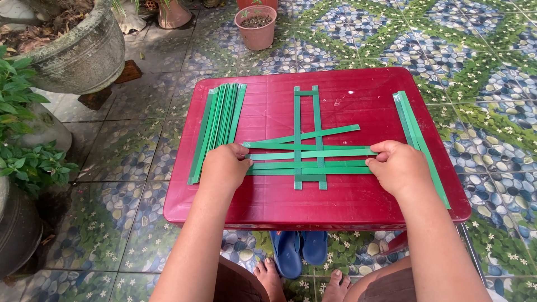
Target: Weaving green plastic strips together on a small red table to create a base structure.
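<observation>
On a small red table (pixel 268 106) lies a weave of green strips (pixel 309 150): two upright strips crossed by several horizontal ones, plus one slanted strip. My left hand (pixel 225 166) pinches the left ends of the horizontal strips. At the right ends, my right hand (pixel 398 165) grips the same strips. A stack of loose green strips (pixel 218 127) lies left of the weave, just beyond my left hand. Another few green strips (pixel 417 137) lie along the table's right side, partly under my right wrist.
Patterned pebble tiles cover the floor. A large stone planter (pixel 78 50) and leafy plants (pixel 22 134) stand at the left. A pink flowerpot (pixel 256 27) sits beyond the table. Blue slippers (pixel 299 251) and my bare feet are under the table's near edge.
</observation>
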